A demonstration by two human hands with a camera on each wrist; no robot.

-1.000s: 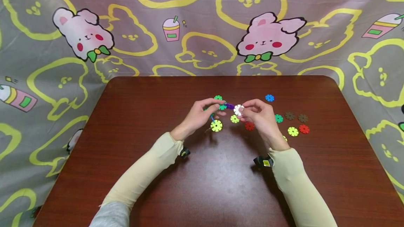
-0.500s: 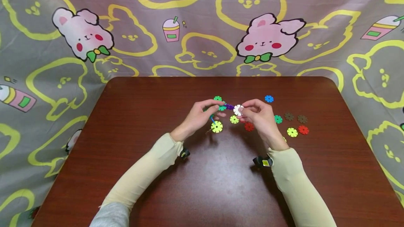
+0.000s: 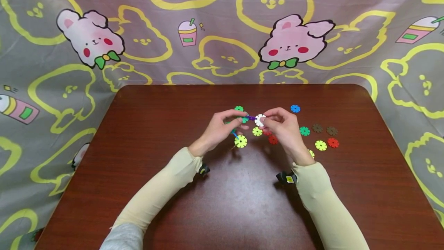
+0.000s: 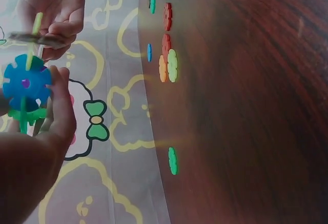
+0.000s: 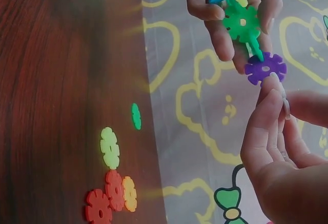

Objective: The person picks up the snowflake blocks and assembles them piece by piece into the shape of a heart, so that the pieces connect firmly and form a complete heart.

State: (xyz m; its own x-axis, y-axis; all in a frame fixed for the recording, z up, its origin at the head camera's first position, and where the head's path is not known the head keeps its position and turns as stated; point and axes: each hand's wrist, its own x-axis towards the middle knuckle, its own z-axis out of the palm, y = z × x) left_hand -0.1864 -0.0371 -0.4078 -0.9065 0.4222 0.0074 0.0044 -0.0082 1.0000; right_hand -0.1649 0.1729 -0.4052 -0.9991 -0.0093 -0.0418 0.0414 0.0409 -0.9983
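My left hand [image 3: 223, 124] grips a chain of slotted snowflake discs by a green disc [image 5: 242, 23]. Within the chain are a blue disc [image 4: 25, 83], a yellow disc [image 3: 241, 141] that hangs below the left fingers, and a purple disc [image 5: 265, 69] at the end towards the right. Between thumb and fingers my right hand [image 3: 284, 126] pinches a white disc [image 3: 259, 120]. Its edge meets the purple disc's rim, seen nearly edge-on in the right wrist view. Both hands are held above the table, and fingers cover part of the chain.
Loose discs lie on the brown table [image 3: 166, 126]: a green disc [image 3: 238, 108] behind the left hand, a yellow disc [image 3: 257, 131] and red disc [image 3: 273, 139] beneath the hands. Farther right are a blue disc [image 3: 295, 108] and several more. A patterned curtain [image 3: 215, 22] hangs behind.
The white disc has shifted slightly left with my right hand. The chain's hanging yellow disc has swung a little right and towards me. Both hands keep their hold.
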